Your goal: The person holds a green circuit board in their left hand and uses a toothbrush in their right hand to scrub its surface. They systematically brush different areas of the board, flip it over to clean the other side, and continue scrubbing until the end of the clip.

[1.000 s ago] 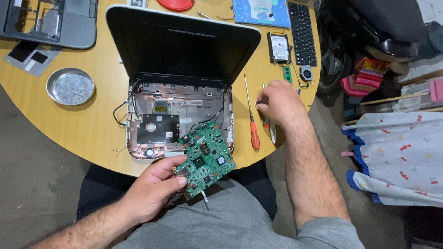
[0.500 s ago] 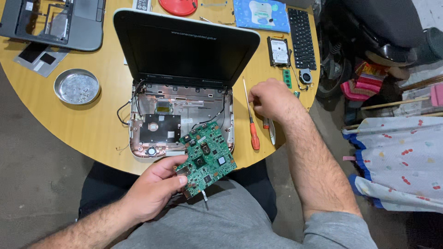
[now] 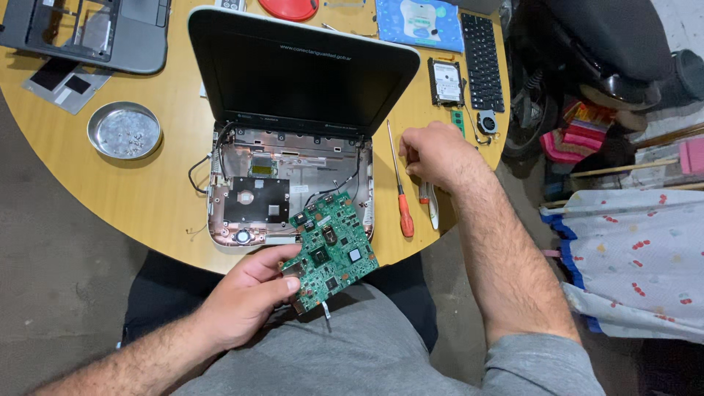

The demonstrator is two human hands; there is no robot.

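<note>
My left hand (image 3: 242,297) holds a green circuit board (image 3: 330,249) by its lower left corner, above my lap and just in front of an opened small laptop (image 3: 293,139). The laptop's base (image 3: 253,198) is stripped, showing a black plate and loose wires; its dark screen stands up behind. My right hand (image 3: 436,154) hovers over the table right of the laptop, fingers curled, next to an orange-handled screwdriver (image 3: 402,198) and a white-handled tool (image 3: 431,205). Whether the fingers pinch something small I cannot tell.
On the round wooden table (image 3: 147,198) are a metal dish of screws (image 3: 123,130), a grey laptop shell (image 3: 88,29), a hard drive (image 3: 446,81), a black keyboard (image 3: 484,59), a small fan (image 3: 485,121) and a red disc (image 3: 290,7). Bags and cloth lie to the right.
My right hand has lifted away from the screwdrivers and drawn a little toward the far side of the table. The left hand keeps the circuit board in about the same place.
</note>
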